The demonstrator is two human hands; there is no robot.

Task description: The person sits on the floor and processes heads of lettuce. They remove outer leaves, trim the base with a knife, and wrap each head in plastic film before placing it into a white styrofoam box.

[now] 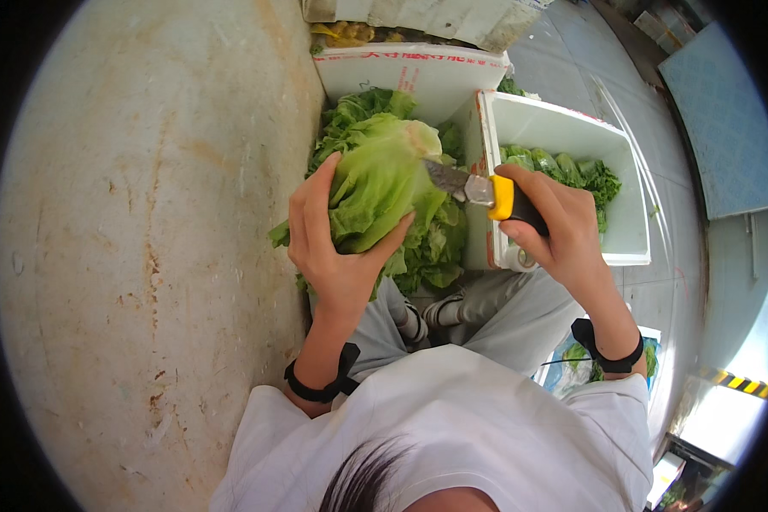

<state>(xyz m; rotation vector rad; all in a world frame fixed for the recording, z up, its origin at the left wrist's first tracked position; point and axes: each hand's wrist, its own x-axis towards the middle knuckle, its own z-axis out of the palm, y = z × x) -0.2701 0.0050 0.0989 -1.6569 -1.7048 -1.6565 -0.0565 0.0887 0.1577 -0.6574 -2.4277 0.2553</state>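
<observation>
My left hand point(336, 233) grips a head of green leafy lettuce point(381, 173) from below and the side. The lettuce's pale cut stem end point(425, 139) points up and to the right. In my right hand point(553, 221) is a utility knife point(502, 198) with a yellow and black handle. Its dark, stained blade point(445, 177) reaches leftward to the lettuce just below the stem end; whether it touches is hard to tell. More loose lettuce leaves point(435, 249) lie beneath the held head, partly hidden by it.
A white foam box point(566, 115) with several wrapped green vegetables point(553, 163) stands at the right. Another foam box point(416, 73) bearing red writing is behind the lettuce. A roll of tape point(520, 257) sits by the right box. A stained wall point(153, 224) rises close on my left.
</observation>
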